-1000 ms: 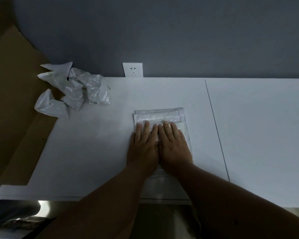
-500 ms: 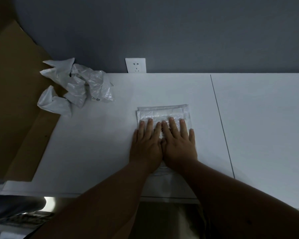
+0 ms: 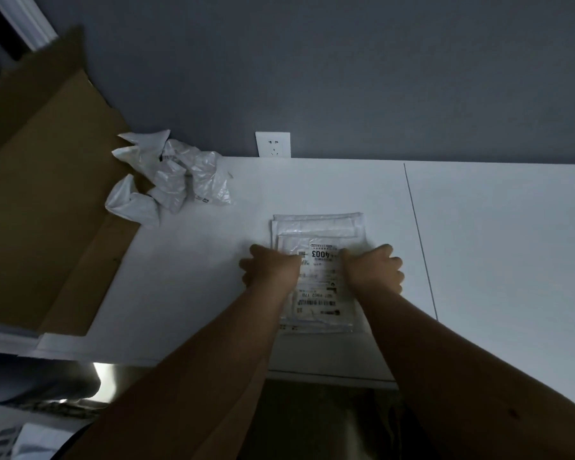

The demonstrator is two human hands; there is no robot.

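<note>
Mailing bag: flat, rectangular, thin white plastic with a slight sheen and fine wrinkles. It lies on the white table, in the middle of the left panel, its long side running away from you. The far end shows stacked layers with straight, stepped edges. A printed paper label faces up on it, with bold digits and a barcode strip, reading upside down from your side.

Your left hand sits at the bag's left edge, level with the top of the label. Its fingers are curled and bunched close, knuckles up, gripping that edge. The fingertips are hidden under the hand.

Your right hand mirrors it at the right edge: fingers curled round the edge, thumb lying on top beside the label. The two hands are apart, with the label bare between them. Both forearms are bare.

The table top is smooth and matt, and a thin dark seam runs through it just right of the bag.

Far left corner: a heap of crumpled plastic bags, white and translucent, with sharp creases and pointed corners, well apart from the flat bag. The heap overhangs a brown cardboard sheet beside the table.

Behind it all is a plain grey wall with a white square socket at table height.
</note>
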